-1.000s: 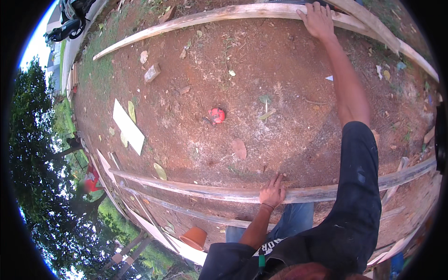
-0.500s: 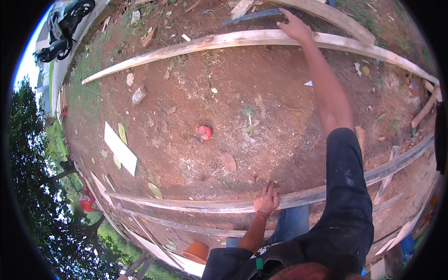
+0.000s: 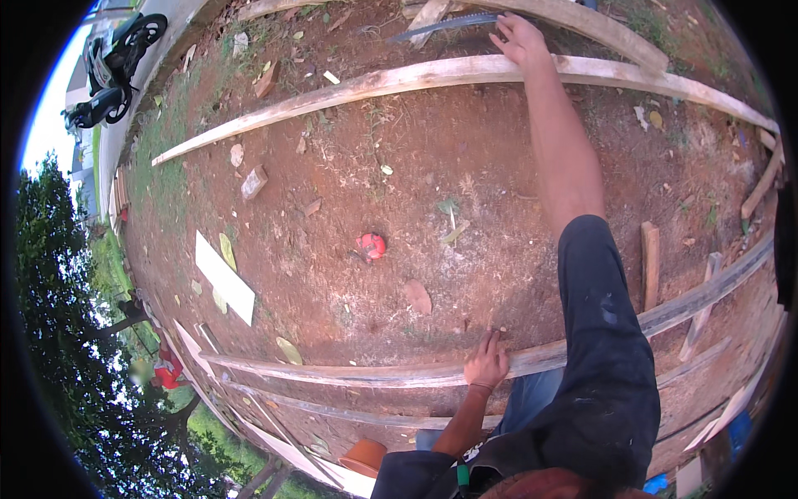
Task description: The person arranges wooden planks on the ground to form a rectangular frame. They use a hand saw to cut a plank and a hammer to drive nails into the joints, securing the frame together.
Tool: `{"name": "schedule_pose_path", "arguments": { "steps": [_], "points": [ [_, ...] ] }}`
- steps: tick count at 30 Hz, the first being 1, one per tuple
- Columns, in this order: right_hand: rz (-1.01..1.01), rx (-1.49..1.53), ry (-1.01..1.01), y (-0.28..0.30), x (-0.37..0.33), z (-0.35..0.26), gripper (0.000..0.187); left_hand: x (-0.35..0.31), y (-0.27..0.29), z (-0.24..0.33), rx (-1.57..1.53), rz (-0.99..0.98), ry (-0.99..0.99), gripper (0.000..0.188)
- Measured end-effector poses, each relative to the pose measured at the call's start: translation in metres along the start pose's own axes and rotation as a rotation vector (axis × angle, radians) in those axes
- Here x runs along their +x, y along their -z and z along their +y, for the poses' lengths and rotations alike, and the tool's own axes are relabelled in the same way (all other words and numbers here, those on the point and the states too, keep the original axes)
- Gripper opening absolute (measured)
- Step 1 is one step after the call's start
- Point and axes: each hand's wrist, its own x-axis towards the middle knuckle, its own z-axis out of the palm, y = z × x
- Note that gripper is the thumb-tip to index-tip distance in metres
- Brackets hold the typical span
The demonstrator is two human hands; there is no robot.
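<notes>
My right hand [image 3: 520, 40] is stretched far out at the top, its fingers closed at the right end of a handsaw [image 3: 445, 27]. The saw's toothed blade points left, crossing a short piece of wood; the hand hides the handle end. Just nearer than the saw lies a long pale timber [image 3: 391, 81], with my right wrist above it. My left hand [image 3: 486, 364] rests on a weathered long beam [image 3: 332, 372] close to my body, fingers stretched out over its far edge.
Between the two long timbers, a small round red thing [image 3: 371, 246] and a white board offcut [image 3: 224, 279] lie on red soil. An orange pot [image 3: 363, 457] stands near my left arm. A person in red [image 3: 169, 370] and a parked motorbike [image 3: 112, 71] are at the left.
The saw has shifted slightly left along with my right hand, whose fingers have drawn in. My left hand stays on the near beam. The whole view has shifted a little.
</notes>
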Motion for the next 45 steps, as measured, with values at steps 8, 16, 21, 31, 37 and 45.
{"name": "schedule_pose_path", "arguments": {
  "steps": [8,16,21,31,37,45],
  "points": [
    [0.463,-0.158,0.199,-0.031,-0.022,0.004,0.025,0.000,0.005,0.002,-0.028,-0.006,0.023,0.049],
    [0.247,0.014,0.261,-0.040,-0.104,-0.014,0.021,0.005,0.007,0.007,-0.019,0.015,0.025,0.046],
    [-0.267,0.020,-0.119,0.011,-0.165,-0.028,0.033,0.002,0.009,0.006,-0.018,-0.067,0.069,0.043],
    [-0.498,-0.593,-0.318,0.054,-0.241,-0.060,0.041,0.000,0.002,0.003,-0.014,0.160,-0.009,0.020],
    [-0.600,-0.552,-0.416,0.066,-0.312,-0.094,0.055,-0.004,-0.004,-0.001,-0.024,0.142,0.029,0.020],
    [-0.462,-0.665,-0.385,0.152,-0.407,-0.085,0.062,0.000,-0.005,0.000,-0.045,0.121,0.018,0.020]
  ]
}}
